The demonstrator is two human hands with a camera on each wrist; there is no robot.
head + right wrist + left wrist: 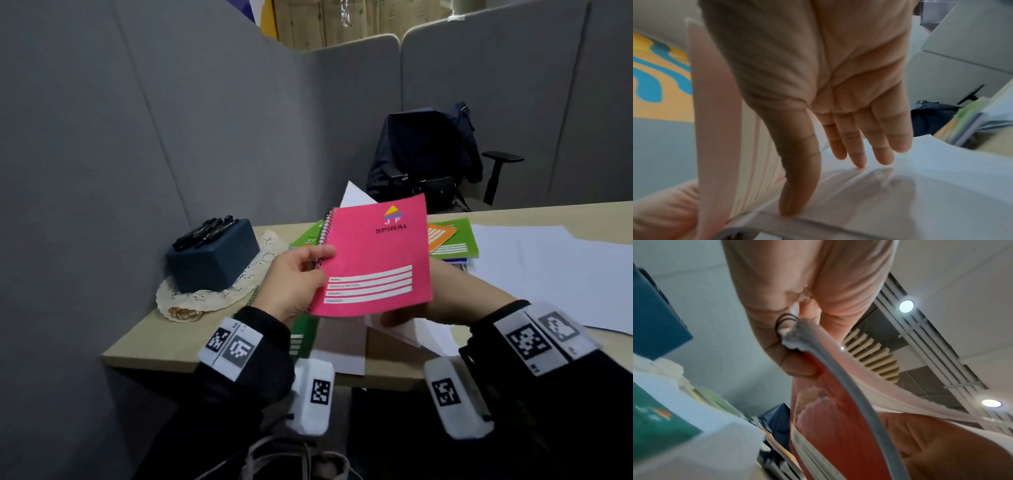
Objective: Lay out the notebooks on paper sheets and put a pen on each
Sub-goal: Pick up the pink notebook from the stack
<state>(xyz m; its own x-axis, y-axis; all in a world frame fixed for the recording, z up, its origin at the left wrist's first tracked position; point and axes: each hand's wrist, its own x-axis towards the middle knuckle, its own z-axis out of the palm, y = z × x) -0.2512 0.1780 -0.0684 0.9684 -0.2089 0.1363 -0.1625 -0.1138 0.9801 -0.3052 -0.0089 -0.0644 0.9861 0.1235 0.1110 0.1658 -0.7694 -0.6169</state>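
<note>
I hold a pink spiral notebook (373, 253) tilted up above the desk. My left hand (318, 263) pinches it at the wire binding, and the left wrist view shows thumb and fingers (795, 363) gripping that corner of the notebook (828, 410). My right hand (445, 298) is under the notebook's right side, mostly hidden by it. In the right wrist view its fingers (859, 146) are straight and touch a curled white sheet (920, 186), with the notebook's pages (719, 113) at left. Black pens (205, 233) lie on a dark blue box (212, 263).
Green notebooks (459, 240) and an orange one (440, 234) lie behind the pink one, and another green notebook (303, 337) lies under my left wrist. White sheets (555, 267) spread at right. The box sits on a lace doily (205, 301). Grey partitions enclose the desk (154, 356); a chair (424, 154) stands behind.
</note>
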